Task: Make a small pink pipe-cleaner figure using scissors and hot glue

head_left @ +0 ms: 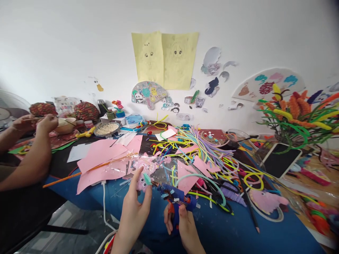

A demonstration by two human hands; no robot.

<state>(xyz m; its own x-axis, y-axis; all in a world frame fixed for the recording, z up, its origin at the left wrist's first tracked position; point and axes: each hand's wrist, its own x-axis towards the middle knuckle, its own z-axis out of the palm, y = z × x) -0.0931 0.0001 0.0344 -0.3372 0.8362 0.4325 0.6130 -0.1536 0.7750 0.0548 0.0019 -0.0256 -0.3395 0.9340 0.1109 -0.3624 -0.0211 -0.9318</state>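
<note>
Between its thumb and fingers, my left hand (137, 201) pinches a small fuzzy pink-lilac craft figure (143, 182) with googly-looking eyes and a teal piece on its side. Wrapped round the handle of a blue hot glue gun (176, 195) is my right hand (182, 220). The gun's nozzle points left, right by the teal piece; whether they touch I cannot tell. Just behind the figure lies a printed pink sheet with shiny film (148, 164). Black-handled scissors (221, 192) rest to the right of the gun.
Pink paper sheets (106, 155) and a long orange pipe cleaner (62, 180) lie left. Many pastel and yellow pipe cleaners (203, 148) spread across the middle. A phone-like black panel (280, 160) leans at right near a colourful pipe-cleaner bouquet (296, 109). Another person's hands (47, 123) work at far left.
</note>
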